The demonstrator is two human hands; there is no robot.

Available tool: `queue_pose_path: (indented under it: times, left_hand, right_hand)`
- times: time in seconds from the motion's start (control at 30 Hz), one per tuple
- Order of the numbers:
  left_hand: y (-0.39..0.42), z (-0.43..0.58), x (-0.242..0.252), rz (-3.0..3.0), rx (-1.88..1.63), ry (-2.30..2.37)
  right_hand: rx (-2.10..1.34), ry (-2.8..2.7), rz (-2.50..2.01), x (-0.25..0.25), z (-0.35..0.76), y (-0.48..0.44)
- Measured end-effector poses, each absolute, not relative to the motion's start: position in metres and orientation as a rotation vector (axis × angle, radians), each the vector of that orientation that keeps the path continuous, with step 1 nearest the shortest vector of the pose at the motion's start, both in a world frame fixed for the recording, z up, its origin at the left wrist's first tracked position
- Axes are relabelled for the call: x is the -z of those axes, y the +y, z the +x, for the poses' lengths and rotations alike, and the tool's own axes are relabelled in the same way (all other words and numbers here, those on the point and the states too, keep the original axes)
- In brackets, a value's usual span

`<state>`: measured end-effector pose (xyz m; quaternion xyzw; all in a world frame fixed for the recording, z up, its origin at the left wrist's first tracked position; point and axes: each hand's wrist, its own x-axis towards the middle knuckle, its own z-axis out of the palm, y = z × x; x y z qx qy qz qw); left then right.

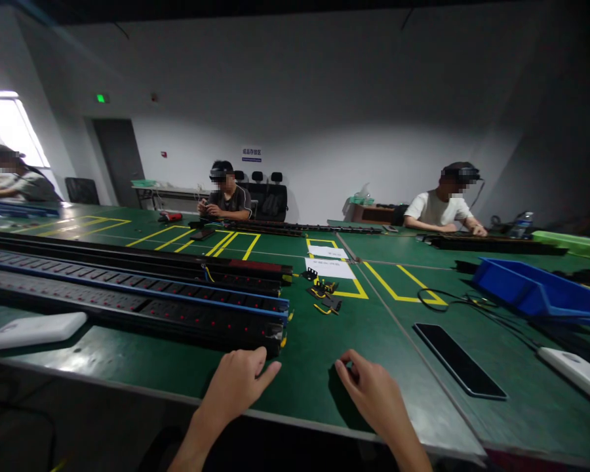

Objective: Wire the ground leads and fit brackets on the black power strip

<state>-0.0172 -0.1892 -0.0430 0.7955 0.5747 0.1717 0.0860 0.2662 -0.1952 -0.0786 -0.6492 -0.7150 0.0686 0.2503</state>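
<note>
My left hand [238, 383] rests at the table's near edge, close to the end of a long black rail [216, 318] with red dots along it. Its fingers curl down, partly hidden, while the thumb stands apart; no held thing shows. To the right, my right hand [371, 390] lies on the green table [305, 373], loosely curled with nothing visible in it. Beside the first rail lie a blue-edged rail [226, 295] and another black rail [226, 265]. Beyond my hands is a small pile of black and yellow parts [322, 290].
A dark phone [459, 360], a blue bin [535, 288], a black cable [496, 318] and a white power bank [577, 373] are at right. Another white device [32, 331] lies left. White papers [329, 267] sit ahead. Co-workers [229, 196] sit across the table.
</note>
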Motion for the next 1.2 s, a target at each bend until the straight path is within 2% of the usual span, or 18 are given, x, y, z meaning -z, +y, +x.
queue_pose_path:
  times: [1.2]
  left_hand:
    - [-0.1898,-0.0163,0.0381,2.438,-0.458,1.719]
  right_hand:
    - [-0.158,-1.972,-1.754,0.0717,0.2638,-0.1975]
